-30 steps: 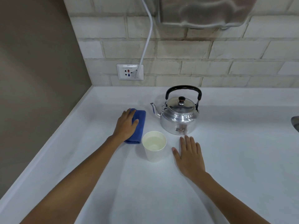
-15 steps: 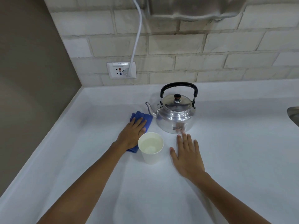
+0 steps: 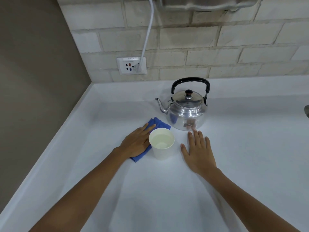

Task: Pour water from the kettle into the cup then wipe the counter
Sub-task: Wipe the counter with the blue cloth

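Wiping stage. We see the cup standing upright on the white tabletop, holding water, with the kettle upright just behind it, spout toward the left; the pour appears done. The left hand lies flat with fingers spread, pressing the blue cloth, which sits just left of the cup and reaches behind it. The right hand rests flat and empty on the tabletop to the right of the cup, fingertips near the kettle's base.

To wipe well, we keep the palm pressing evenly so the cloth slides without bunching, and steer clear of the cup, since a nudge could spill it. The right hand is well placed to steady or shift the cup.

Compared with one second ago, the left hand and cloth have travelled right and toward us, from well apart to beside the cup; cup, kettle and right hand hold their places.
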